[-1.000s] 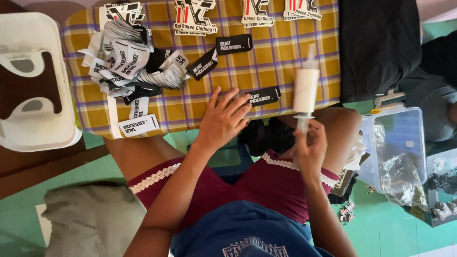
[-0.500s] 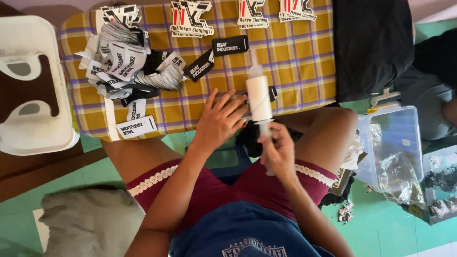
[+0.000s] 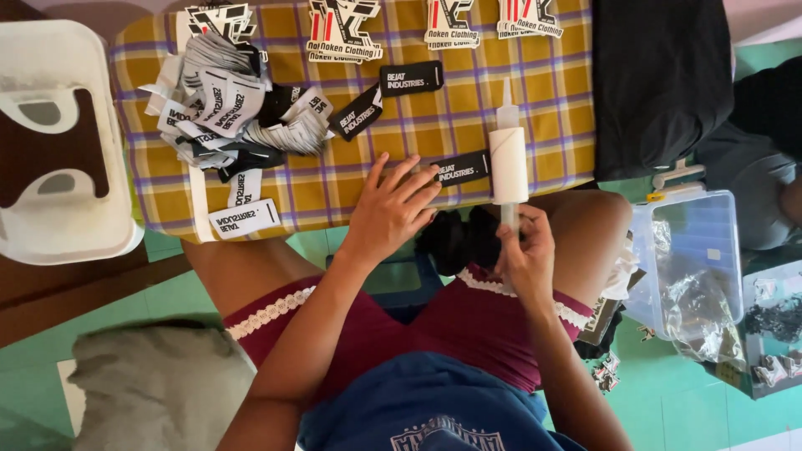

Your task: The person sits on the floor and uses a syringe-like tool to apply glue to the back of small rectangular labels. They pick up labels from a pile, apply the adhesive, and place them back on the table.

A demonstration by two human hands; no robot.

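Observation:
My left hand (image 3: 393,209) lies flat with fingers spread on the yellow checked cloth (image 3: 543,92); its fingertips touch a small black label (image 3: 461,168). My right hand (image 3: 526,255) grips the lower stem of a white syringe-like applicator (image 3: 508,159). The applicator is held upright, nozzle pointing away from me, just right of that label. Two more black labels (image 3: 393,93) lie farther up the cloth. A heap of black and white woven labels (image 3: 230,104) sits to the left.
Printed patches (image 3: 342,29) line the cloth's far edge. A black garment (image 3: 660,75) covers the right end. A white plastic seat (image 3: 58,142) stands left. A clear plastic box (image 3: 693,267) with bags is at the right, and grey fabric (image 3: 159,384) lies on the green floor.
The applicator swung left over the black label half a second ago, then came back to the right. My left hand stayed on the cloth.

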